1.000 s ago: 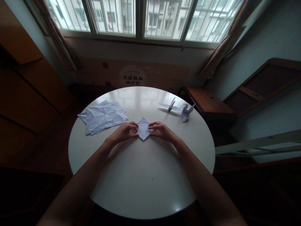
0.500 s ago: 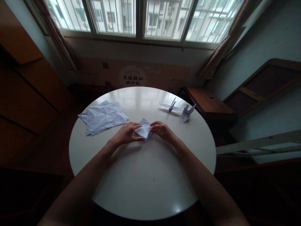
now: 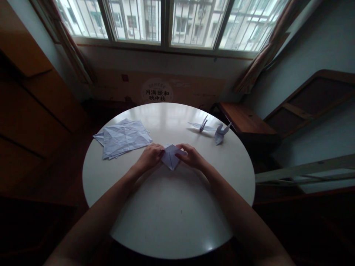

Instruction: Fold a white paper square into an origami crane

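Note:
A small folded piece of white paper (image 3: 171, 157) lies on the round white table (image 3: 166, 207), its lower corner pointing toward me. My left hand (image 3: 150, 156) pinches its left side with curled fingers. My right hand (image 3: 189, 156) pinches its right side the same way. Both hands rest on the tabletop around the middle of the table. Parts of the paper's edges are hidden under my fingers.
A loose stack of creased white sheets (image 3: 123, 138) lies at the table's left. Two folded paper cranes (image 3: 203, 125) (image 3: 220, 134) stand at the far right. A dark wooden side table (image 3: 244, 120) sits beyond the right edge, and wooden cabinets stand on the left.
The folded paper has been turned and folded between my fingers; its upper point has come down and the shape now looks narrower. Both hands stayed at the same spot.

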`<action>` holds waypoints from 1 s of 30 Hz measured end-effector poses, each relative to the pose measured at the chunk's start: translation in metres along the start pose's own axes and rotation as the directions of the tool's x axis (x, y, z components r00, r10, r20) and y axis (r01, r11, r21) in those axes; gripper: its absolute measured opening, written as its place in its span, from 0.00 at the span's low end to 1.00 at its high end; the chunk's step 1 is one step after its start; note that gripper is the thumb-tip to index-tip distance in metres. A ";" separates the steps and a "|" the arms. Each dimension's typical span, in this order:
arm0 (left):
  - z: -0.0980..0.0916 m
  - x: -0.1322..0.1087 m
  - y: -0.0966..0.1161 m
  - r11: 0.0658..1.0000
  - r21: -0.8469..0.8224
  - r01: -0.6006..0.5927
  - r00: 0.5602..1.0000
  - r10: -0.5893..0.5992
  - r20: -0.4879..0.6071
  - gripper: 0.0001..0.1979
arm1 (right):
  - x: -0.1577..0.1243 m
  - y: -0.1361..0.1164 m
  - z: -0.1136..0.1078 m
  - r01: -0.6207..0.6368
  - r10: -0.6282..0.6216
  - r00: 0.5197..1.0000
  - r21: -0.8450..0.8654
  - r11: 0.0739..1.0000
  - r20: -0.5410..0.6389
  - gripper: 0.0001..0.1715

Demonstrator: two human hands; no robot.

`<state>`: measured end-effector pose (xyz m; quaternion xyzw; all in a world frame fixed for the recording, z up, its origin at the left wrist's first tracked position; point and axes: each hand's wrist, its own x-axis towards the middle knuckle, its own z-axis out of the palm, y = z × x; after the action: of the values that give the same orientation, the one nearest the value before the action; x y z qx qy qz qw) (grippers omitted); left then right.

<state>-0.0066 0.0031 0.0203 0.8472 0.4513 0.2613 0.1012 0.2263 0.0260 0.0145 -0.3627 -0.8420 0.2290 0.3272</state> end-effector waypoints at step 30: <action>-0.011 -0.004 0.039 0.990 0.030 -0.138 0.951 0.141 -0.275 0.16 | 0.001 -0.010 -0.005 -0.290 0.289 0.957 0.044 0.956 0.035 0.08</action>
<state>0.0131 -0.0236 0.0443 0.8327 0.4013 0.3812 0.0143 0.2242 0.0211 0.0245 -0.4707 -0.7785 0.3001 0.2870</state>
